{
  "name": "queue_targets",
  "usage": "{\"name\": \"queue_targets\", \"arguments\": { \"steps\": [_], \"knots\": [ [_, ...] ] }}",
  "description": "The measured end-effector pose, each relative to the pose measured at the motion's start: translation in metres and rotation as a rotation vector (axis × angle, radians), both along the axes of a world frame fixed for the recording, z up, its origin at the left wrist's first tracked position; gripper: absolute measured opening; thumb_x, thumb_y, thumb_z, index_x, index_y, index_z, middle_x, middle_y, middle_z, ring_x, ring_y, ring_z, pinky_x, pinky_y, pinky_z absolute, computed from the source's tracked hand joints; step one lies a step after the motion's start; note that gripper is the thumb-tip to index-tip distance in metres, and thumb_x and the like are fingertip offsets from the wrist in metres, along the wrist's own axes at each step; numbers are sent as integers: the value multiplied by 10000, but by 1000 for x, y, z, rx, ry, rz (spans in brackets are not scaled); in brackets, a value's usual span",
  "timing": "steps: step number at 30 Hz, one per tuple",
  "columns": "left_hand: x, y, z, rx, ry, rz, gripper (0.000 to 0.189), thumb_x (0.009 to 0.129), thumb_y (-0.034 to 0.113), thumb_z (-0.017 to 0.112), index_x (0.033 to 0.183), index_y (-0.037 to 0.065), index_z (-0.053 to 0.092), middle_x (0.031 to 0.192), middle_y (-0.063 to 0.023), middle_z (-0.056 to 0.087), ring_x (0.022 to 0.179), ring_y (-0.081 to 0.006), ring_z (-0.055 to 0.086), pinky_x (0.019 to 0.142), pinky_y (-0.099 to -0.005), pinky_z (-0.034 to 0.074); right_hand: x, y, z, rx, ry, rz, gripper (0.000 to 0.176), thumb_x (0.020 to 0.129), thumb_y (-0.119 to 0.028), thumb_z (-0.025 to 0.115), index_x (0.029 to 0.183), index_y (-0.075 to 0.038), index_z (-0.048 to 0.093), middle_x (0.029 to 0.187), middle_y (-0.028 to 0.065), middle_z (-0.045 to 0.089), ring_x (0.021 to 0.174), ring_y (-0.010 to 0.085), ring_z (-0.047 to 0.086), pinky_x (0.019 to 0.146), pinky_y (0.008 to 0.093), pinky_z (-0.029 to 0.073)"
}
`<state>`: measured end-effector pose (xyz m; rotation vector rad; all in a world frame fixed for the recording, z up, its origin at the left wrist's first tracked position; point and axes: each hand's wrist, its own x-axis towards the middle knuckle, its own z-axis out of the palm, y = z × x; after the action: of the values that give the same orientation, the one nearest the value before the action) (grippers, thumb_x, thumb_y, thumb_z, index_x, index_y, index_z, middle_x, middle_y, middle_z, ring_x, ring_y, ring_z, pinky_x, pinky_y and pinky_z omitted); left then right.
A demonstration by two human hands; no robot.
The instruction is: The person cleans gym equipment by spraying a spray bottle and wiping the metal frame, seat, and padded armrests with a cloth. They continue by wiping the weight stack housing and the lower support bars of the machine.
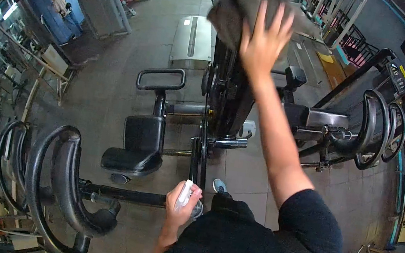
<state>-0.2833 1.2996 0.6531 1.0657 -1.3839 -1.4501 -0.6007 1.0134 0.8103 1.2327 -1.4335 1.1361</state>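
Note:
My right hand (264, 41) presses flat, fingers spread, on a grey cloth (235, 7) laid over the top of a black gym machine (228, 94). Low near my body, my left hand (181, 204) grips a clear spray bottle (184, 195) with a white nozzle. Below the machine's upright sits its black padded seat (140, 143), with a loop handle (161, 78) just above it.
Curved black handles (57, 184) rise at the lower left, and more looped arms (375, 130) stand on the right. A grey weight-stack cover (194, 40) lies ahead on the tiled floor. Other machines (101, 1) and a person (62, 3) are at the far left.

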Motion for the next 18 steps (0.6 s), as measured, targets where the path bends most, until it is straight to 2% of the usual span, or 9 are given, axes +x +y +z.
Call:
{"name": "queue_targets", "arguments": {
  "steps": [2, 3, 6, 9, 10, 12, 14, 16, 18],
  "knots": [
    [8, 5, -3, 19, -25, -57, 107, 996, 64, 688, 1002, -34, 646, 939, -114, 713, 822, -174, 722, 742, -310, 566, -14, 19, -117, 214, 47, 51, 617, 920, -337, 738, 1487, -161, 570, 1680, 290, 193, 1508, 635, 148, 1121, 796, 267],
    [10, 9, -9, 48, -27, -43, 113, 988, 64, 696, 1001, -35, 643, 945, -123, 718, 822, -179, 723, 733, -314, 565, -12, 26, -122, 255, 35, 47, 572, 878, -323, 767, 1400, -133, 633, 1649, 294, 234, 1509, 633, 150, 1109, 816, 261],
    [16, 7, -3, 70, -90, -73, 107, 986, 57, 693, 998, -34, 639, 941, -120, 718, 820, -179, 722, 729, -316, 562, -7, 20, -38, 206, 21, 65, 554, 847, -324, 771, 1348, -114, 660, 1619, 303, 278, 1511, 622, 171, 1095, 817, 279],
    [11, -3, -8, 58, -49, -35, 94, 987, 48, 688, 994, -32, 639, 934, -107, 716, 825, -164, 716, 740, -306, 557, -30, -20, 53, 74, 154, -50, 455, 848, -312, 698, 1256, -111, 707, 1485, 263, 512, 1408, 529, 422, 950, 704, 465],
    [8, -4, -6, 39, -44, -31, 87, 989, 42, 683, 995, -32, 640, 928, -103, 713, 825, -160, 713, 745, -304, 556, -33, -27, 70, 129, 160, -121, 493, 882, -387, 690, 1321, -163, 708, 1514, 220, 527, 1365, 493, 491, 1013, 606, 468],
    [0, -13, 1, 52, -63, -50, 81, 994, 33, 671, 991, -39, 636, 927, -101, 707, 829, -156, 708, 753, -302, 555, -22, -19, 112, 268, 26, 10, 541, 949, -435, 637, 1360, -86, 671, 1381, 244, 632, 1331, 404, 553, 1061, 594, 475],
    [-6, -16, 2, -1, -60, -57, 80, 1000, 30, 661, 992, -44, 631, 932, -101, 702, 836, -156, 705, 756, -303, 555, -28, -27, 114, 196, 6, 56, 490, 940, -442, 635, 1282, -99, 710, 1323, 250, 658, 1275, 411, 594, 1029, 542, 514],
    [-10, -16, 3, -46, -59, -76, 88, 1003, 37, 662, 996, -45, 629, 940, -100, 701, 847, -154, 705, 761, -303, 556, -29, -23, 74, 70, -57, 50, 533, 916, -430, 723, 1394, -201, 663, 1473, 218, 561, 1345, 454, 516, 1066, 491, 477],
    [-8, -12, 3, -46, -66, -122, 95, 1004, 44, 667, 1001, -43, 629, 936, -99, 699, 847, -157, 705, 767, -307, 561, -18, -1, -2, -129, -71, 132, 632, 913, -385, 764, 1461, -123, 590, 1506, 270, 465, 1432, 532, 386, 1153, 602, 380]
  ]
}}
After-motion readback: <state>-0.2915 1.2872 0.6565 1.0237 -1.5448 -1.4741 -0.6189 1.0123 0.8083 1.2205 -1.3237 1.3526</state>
